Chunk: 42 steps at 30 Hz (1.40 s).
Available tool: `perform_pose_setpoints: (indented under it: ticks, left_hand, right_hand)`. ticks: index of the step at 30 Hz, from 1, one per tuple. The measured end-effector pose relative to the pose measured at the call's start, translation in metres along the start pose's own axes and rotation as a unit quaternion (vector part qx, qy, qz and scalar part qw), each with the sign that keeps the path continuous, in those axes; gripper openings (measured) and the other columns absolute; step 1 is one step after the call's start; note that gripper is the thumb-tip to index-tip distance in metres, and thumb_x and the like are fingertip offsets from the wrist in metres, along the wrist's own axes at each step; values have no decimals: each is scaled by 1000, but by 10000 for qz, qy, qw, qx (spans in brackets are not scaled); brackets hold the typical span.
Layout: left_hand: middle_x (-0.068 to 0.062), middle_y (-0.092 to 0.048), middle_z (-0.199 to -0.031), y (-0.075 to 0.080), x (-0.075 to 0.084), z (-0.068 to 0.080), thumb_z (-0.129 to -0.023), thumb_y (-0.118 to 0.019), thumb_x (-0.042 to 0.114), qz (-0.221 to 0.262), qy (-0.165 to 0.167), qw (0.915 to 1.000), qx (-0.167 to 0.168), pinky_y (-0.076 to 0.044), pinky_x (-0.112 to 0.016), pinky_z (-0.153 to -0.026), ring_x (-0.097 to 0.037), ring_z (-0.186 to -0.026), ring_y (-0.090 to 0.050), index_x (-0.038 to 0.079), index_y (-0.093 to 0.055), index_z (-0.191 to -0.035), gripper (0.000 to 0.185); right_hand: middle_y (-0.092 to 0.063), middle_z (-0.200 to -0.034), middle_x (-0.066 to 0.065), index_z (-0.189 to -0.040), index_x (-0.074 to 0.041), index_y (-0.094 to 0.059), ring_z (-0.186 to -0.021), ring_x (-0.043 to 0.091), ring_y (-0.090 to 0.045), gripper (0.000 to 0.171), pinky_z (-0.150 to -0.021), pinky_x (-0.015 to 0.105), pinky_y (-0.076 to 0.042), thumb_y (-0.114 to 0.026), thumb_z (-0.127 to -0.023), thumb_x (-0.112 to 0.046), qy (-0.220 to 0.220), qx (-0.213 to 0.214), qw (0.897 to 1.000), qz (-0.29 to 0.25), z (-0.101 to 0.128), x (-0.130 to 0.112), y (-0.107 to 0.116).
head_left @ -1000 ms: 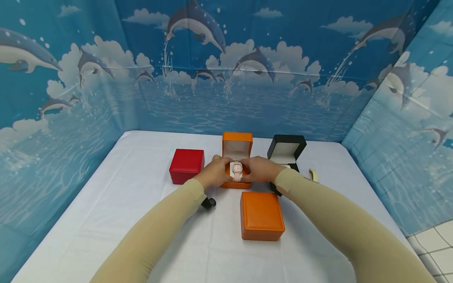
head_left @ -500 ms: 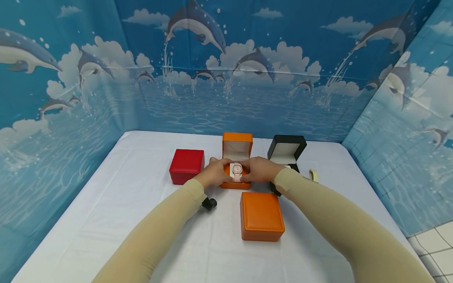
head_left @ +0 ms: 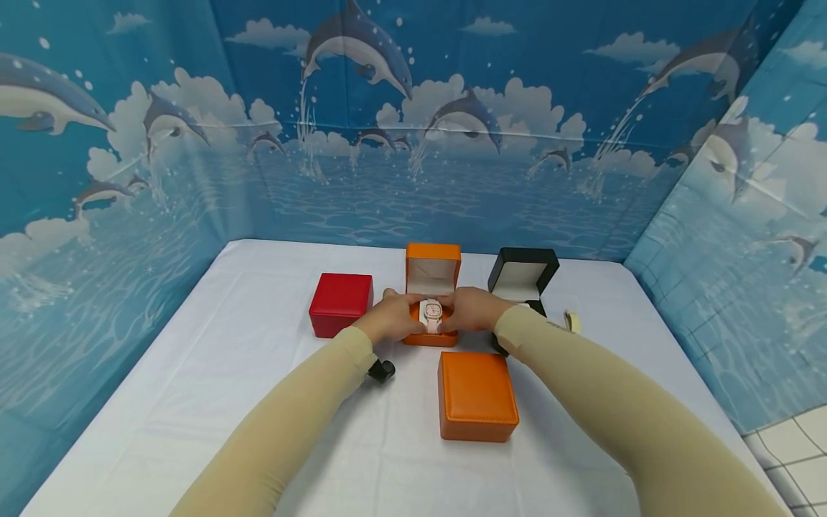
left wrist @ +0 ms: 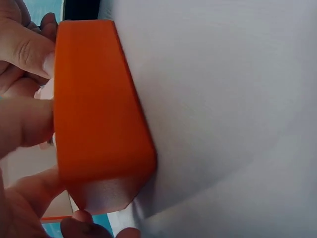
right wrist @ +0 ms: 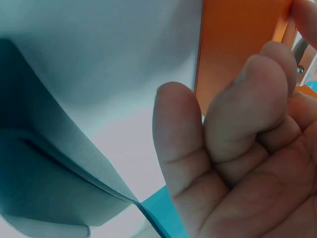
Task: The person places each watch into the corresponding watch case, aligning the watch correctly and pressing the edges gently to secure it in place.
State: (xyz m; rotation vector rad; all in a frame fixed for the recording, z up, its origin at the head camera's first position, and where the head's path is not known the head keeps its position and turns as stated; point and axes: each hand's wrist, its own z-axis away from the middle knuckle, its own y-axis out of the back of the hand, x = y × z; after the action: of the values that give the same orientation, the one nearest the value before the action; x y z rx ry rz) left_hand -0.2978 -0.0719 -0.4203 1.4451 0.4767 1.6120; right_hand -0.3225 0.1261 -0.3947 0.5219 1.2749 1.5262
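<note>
A white wristwatch with a squarish face (head_left: 432, 311) sits in the base of an open orange watch box (head_left: 433, 250), whose lid stands upright behind it. My left hand (head_left: 391, 317) pinches the watch from the left, and my right hand (head_left: 477, 309) pinches it from the right. In the left wrist view, the box's orange outer wall (left wrist: 96, 104) hides most of the watch, with thumb and fingers reaching over its rim. The right wrist view shows my right hand (right wrist: 247, 144) against the box, its little finger extended; the fingertips' contact is partly hidden.
A closed red box (head_left: 341, 296) stands left, a closed orange box (head_left: 479, 396) in front. Right of my right hand is an open black box (head_left: 525, 273), partly covered by that arm, then a pale strap (head_left: 571, 321). A black object (head_left: 382, 371) lies by my left wrist.
Both hands stay at the open orange box. The watch sits very slightly lower in view than one second ago, and the fingers have shifted a little around it.
</note>
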Motion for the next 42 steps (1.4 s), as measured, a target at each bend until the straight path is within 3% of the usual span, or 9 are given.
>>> perform_pose_setpoints:
  ticks: [11,20,31,36,42]
  left_hand:
    - [-16,-48,-130,-1,3,1,-94,-76,31,-382,-54,9992,62,-57,-32,-76,-26,-111,-52,29,-49,-158,70]
    - [-15,-49,-129,-3,3,1,-94,-75,30,-481,-78,9988,43,-57,-30,-73,-25,-113,-50,29,-50,-158,69]
    - [-12,-52,-125,-1,6,1,-94,-74,29,-611,-119,9980,54,-57,-30,-70,-24,-118,-44,29,-50,-158,68]
    - [-11,-52,-125,0,8,2,-94,-74,30,-706,-68,9975,29,-57,-30,-71,-23,-117,-44,30,-50,-158,68]
    - [-12,-51,-124,2,11,4,-95,-75,29,-651,-25,9979,-55,-56,-31,-70,-24,-117,-45,31,-50,-158,68]
  right_hand:
    - [-63,-94,4,-158,-17,-50,-89,22,-56,72,-79,34,-44,-76,-96,-42,-54,-182,9993,314,1,-7,4]
    - [-64,-94,4,-157,-17,-52,-89,22,-57,69,-78,33,-43,-76,-96,-40,-123,-276,9992,251,3,-10,6]
    - [-40,-70,-3,-150,-16,-58,-72,18,-49,62,-67,30,-37,-76,-96,-40,-74,-274,9990,350,0,-10,7]
    - [-43,-71,-2,-154,-17,-55,-73,19,-51,65,-67,30,-39,-75,-97,-40,-46,-297,9987,405,1,-10,7]
    - [-56,-78,0,-156,-16,-53,-81,20,-55,68,-72,32,-42,-75,-96,-40,-161,-329,9985,408,3,-13,8]
